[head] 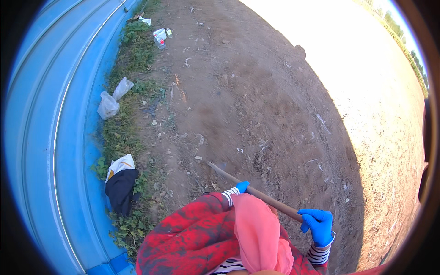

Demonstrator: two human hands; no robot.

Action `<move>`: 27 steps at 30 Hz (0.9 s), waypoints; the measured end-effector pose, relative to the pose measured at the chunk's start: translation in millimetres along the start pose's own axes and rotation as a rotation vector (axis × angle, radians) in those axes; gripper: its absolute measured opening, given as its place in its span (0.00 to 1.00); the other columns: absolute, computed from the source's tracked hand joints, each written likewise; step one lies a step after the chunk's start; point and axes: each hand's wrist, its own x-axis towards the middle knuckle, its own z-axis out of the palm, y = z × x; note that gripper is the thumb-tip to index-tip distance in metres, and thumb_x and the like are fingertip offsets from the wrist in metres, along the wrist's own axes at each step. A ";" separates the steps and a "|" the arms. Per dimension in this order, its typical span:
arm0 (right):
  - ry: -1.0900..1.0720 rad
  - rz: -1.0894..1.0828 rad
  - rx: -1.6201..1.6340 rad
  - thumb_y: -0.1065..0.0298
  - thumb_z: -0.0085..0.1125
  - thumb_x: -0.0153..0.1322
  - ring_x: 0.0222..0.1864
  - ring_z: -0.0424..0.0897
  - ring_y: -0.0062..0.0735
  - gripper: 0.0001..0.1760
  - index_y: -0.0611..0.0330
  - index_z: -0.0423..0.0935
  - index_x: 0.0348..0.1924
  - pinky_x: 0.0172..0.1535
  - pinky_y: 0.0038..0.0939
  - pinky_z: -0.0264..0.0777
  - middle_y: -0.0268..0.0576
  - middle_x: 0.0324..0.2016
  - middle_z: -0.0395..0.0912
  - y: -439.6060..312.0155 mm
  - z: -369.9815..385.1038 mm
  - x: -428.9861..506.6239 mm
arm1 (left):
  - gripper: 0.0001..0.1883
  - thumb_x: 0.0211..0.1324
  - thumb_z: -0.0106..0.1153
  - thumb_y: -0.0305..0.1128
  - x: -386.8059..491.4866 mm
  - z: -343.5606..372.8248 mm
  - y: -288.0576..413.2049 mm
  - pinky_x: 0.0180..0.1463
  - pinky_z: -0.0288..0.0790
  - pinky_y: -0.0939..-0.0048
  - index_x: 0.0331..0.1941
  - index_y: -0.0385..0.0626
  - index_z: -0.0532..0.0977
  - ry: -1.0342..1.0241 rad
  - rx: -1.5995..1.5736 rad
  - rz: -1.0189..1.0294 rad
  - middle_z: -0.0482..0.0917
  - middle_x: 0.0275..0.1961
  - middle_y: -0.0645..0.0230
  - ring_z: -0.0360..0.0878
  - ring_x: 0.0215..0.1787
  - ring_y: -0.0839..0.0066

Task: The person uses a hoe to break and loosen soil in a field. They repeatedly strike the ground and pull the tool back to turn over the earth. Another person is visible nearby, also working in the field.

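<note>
Before me a long wooden pole (275, 203) slants across my body, low right to upper left. My right hand (318, 225), in a blue glove, is closed around its end near my right side. Farther along, my left hand (243, 186) grips the shaft, also in a blue glove and partly hidden by my red sleeve (196, 223). The pole's other end narrows above bare soil (237, 120); I see no tool head on it. A pink cloth (257, 230) hangs down in front of my chest and covers a bit of the view near the pole.
A blue corrugated metal wall (37, 144) runs along the left. Weeds (123, 137) grow at its foot, with plastic bags (109, 105), a dark cloth (121, 190) over a white bag, and plastic bottles (160, 42). Sunlit ground (378, 137) lies right of the shadow's edge.
</note>
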 end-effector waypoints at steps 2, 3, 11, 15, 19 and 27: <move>0.060 0.014 0.005 0.78 0.52 0.59 0.12 0.69 0.19 0.06 0.68 0.77 0.28 0.15 0.18 0.62 0.40 0.12 0.72 -11.1 1.0 16.1 | 0.14 0.52 0.45 0.45 -55.5 29.0 46.0 0.28 0.68 0.60 0.34 0.45 0.65 0.023 -0.082 -0.138 0.71 0.30 0.58 0.71 0.28 0.64; 0.062 -0.004 -0.005 0.78 0.51 0.59 0.11 0.68 0.18 0.06 0.69 0.77 0.27 0.14 0.17 0.60 0.39 0.11 0.71 -16.3 3.3 24.6 | 0.14 0.52 0.45 0.45 -56.6 29.8 53.2 0.28 0.69 0.61 0.34 0.46 0.65 0.054 -0.132 -0.142 0.71 0.30 0.58 0.71 0.28 0.64; -0.226 -0.239 -0.230 0.75 0.54 0.60 0.12 0.69 0.19 0.06 0.64 0.77 0.29 0.16 0.19 0.62 0.39 0.13 0.72 -79.0 -9.5 122.8 | 0.07 0.49 0.48 0.37 -8.8 11.5 108.2 0.23 0.65 0.62 0.29 0.49 0.66 0.001 -0.449 -0.161 0.69 0.23 0.63 0.69 0.23 0.67; -0.413 -0.394 -0.310 0.72 0.54 0.60 0.15 0.72 0.26 0.07 0.62 0.77 0.30 0.20 0.23 0.65 0.42 0.16 0.73 -105.0 -15.1 182.0 | 0.07 0.49 0.46 0.37 33.3 -6.4 121.9 0.30 0.68 0.59 0.29 0.49 0.67 0.035 -0.476 -0.124 0.71 0.25 0.63 0.70 0.26 0.66; -0.585 -0.498 -0.296 0.69 0.53 0.61 0.19 0.74 0.35 0.09 0.54 0.76 0.35 0.23 0.27 0.68 0.46 0.20 0.73 -115.4 -28.9 223.7 | 0.06 0.49 0.45 0.34 14.4 -1.0 161.2 0.34 0.69 0.59 0.28 0.46 0.67 -0.097 -0.373 -0.203 0.71 0.27 0.62 0.71 0.28 0.65; -0.410 -0.137 -0.058 0.70 0.49 0.65 0.19 0.74 0.24 0.09 0.61 0.75 0.36 0.24 0.22 0.68 0.43 0.18 0.74 -113.4 -92.4 289.5 | 0.05 0.48 0.44 0.32 58.5 22.3 173.7 0.34 0.70 0.63 0.26 0.43 0.66 0.004 -0.717 -0.140 0.71 0.26 0.62 0.71 0.27 0.66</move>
